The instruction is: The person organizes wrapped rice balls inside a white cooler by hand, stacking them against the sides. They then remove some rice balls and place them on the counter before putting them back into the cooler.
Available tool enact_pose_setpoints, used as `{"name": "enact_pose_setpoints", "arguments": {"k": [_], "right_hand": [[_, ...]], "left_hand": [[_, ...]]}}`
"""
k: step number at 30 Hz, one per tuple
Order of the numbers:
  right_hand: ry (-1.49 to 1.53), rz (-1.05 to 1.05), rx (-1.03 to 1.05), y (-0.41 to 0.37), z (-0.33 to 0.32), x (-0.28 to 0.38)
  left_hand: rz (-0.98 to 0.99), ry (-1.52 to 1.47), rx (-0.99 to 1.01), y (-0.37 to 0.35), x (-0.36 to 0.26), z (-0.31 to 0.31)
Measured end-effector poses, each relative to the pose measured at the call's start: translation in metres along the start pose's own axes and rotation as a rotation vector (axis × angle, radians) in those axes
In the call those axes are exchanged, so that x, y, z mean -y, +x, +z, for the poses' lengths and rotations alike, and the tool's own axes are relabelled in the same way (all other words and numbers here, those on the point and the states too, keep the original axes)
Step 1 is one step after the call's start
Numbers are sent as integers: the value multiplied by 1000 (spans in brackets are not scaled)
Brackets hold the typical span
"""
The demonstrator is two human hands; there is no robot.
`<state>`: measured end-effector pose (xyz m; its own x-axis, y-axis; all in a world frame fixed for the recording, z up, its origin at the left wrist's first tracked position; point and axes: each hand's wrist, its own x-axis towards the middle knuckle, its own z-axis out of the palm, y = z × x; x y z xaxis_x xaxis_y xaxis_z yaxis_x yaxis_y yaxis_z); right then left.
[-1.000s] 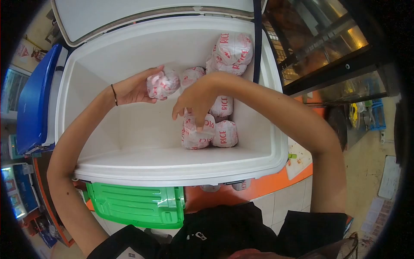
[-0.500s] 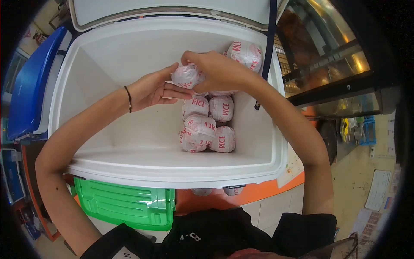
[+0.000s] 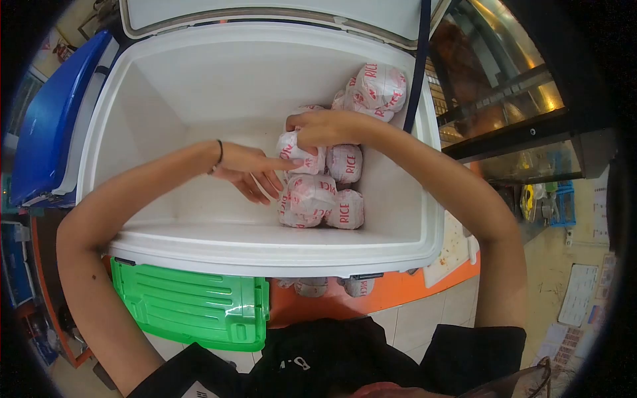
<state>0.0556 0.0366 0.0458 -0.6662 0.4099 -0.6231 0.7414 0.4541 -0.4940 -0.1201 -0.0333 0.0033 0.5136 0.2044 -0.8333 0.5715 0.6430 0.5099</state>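
Note:
My right hand (image 3: 320, 131) is closed over the top of a paper-wrapped rice bundle (image 3: 306, 159), which sits in the stack inside the white cooler box (image 3: 199, 247). Its white wrapper has red printing. Beside it on the left, my left hand (image 3: 247, 169) has its fingers stretched out, the forefinger at the wrapper's side. Just below lies another rice bundle (image 3: 312, 196) on top of others. More bundles marked RICE (image 3: 345, 209) rest to the right, and a pile of them (image 3: 381, 87) fills the far right corner.
The cooler's raised lid (image 3: 279, 10) stands at the back, with a dark strap (image 3: 417, 73) at the right. A green lid (image 3: 192, 305) lies below the front rim. A blue cooler (image 3: 56, 126) is at the left, and a glass-fronted cabinet (image 3: 511, 73) at the right.
My right hand has lowered the rice bundle from above the stack onto it, nearer to me. The left hand has moved down with it and no longer cups its side.

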Motion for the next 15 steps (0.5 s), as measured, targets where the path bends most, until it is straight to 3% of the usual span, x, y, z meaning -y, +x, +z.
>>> {"name": "enact_pose_setpoints", "arguments": {"k": [4, 6, 7, 9, 10, 12, 13, 15], "right_hand": [[-13, -1, 104, 13, -2, -10], [152, 147, 119, 7, -7, -5], [149, 149, 120, 5, -7, -4], [196, 153, 77, 0, -5, -2], [194, 155, 79, 1, -3, 0], [-113, 217, 57, 4, 0, 5], [-111, 219, 60, 4, 7, 0], [-528, -31, -306, 0, 20, -4]], "left_hand": [[95, -98, -99, 14, 9, 26], [130, -100, -293, 15, 12, 28], [133, -102, -292, 20, 16, 25], [365, -153, -362, 29, 22, 22], [366, -156, -360, 31, 21, 20], [448, -114, -370, 33, 18, 18], [447, -115, -366, 33, 18, 18], [445, -100, -335, 31, 17, 19]]}}
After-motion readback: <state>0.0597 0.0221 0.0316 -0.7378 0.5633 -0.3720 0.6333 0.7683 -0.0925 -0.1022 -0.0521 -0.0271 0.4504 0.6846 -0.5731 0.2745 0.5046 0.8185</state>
